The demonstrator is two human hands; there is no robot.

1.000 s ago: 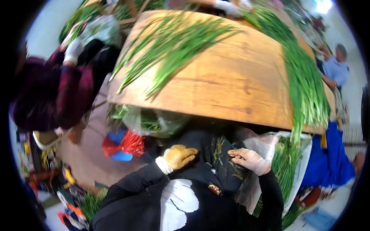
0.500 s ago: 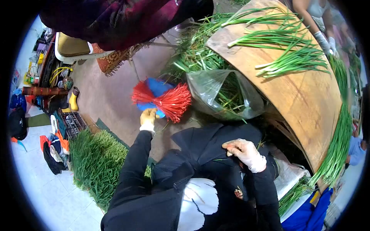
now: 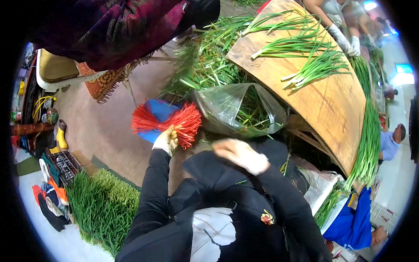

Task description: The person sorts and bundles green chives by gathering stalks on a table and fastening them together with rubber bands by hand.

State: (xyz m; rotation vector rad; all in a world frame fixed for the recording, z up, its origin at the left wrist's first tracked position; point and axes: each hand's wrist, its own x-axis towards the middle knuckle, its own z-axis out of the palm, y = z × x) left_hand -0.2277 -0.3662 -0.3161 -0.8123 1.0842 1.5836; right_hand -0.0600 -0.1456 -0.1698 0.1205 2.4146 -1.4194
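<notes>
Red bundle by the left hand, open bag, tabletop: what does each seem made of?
Red bundle: probably plastic strands, thin with a slight shine. Open bag: clear plastic film, glossy and creased, with greens showing through. Tabletop: wood, perhaps plywood, dull and worn, with grain-like streaks and dark stains.

Tabletop [image 3: 325, 98]: wood, mostly smooth, matt, with darker grain and stain marks. Open bag [image 3: 222, 102]: thin clear plastic, creased, glossy where light catches it; red strands [image 3: 185, 122] look like plastic, slightly shiny. Fringed cloth [image 3: 98, 85] patterned, rough-looking; yellow boot [image 3: 61, 136] smooth, with a sheen.
</notes>
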